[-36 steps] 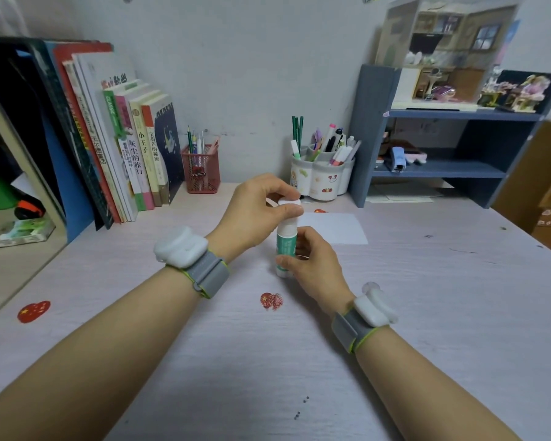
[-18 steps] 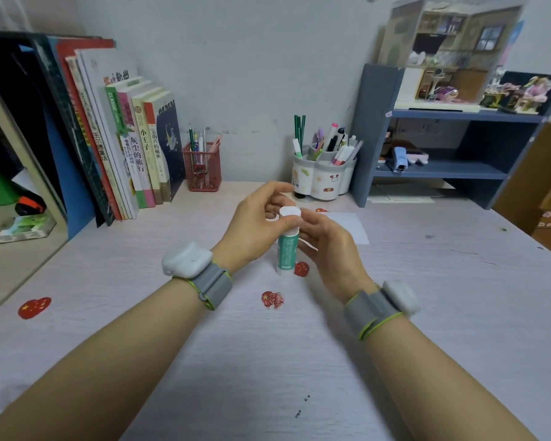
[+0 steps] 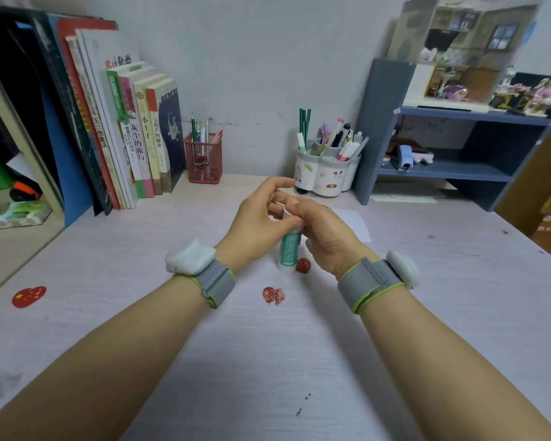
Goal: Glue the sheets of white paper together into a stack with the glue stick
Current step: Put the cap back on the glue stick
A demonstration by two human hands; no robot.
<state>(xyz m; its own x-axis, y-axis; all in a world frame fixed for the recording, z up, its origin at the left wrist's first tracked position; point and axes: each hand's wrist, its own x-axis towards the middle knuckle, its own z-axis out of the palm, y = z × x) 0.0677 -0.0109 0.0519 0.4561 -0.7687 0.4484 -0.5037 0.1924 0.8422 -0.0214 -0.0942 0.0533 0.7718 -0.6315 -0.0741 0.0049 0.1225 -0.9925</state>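
A green and white glue stick (image 3: pixel 289 252) stands upright over the middle of the desk, held between both hands. My left hand (image 3: pixel 260 222) pinches its white top from the left. My right hand (image 3: pixel 323 232) curls round the same top from the right, its fingers overlapping the cap, which is mostly hidden. Behind my right hand a sheet of white paper (image 3: pixel 355 222) lies flat on the desk, partly covered by the hand.
A row of books (image 3: pixel 134 135) leans at the back left, beside a red mesh pen cup (image 3: pixel 204 162). A white pen holder (image 3: pixel 326 171) and a blue shelf unit (image 3: pixel 458 144) stand at the back right. Red stickers (image 3: pixel 273 295) dot the desk (image 3: pixel 268 361).
My right hand has risen from the glue stick's lower body to its cap, joining my left hand there. The stick's lower body now shows.
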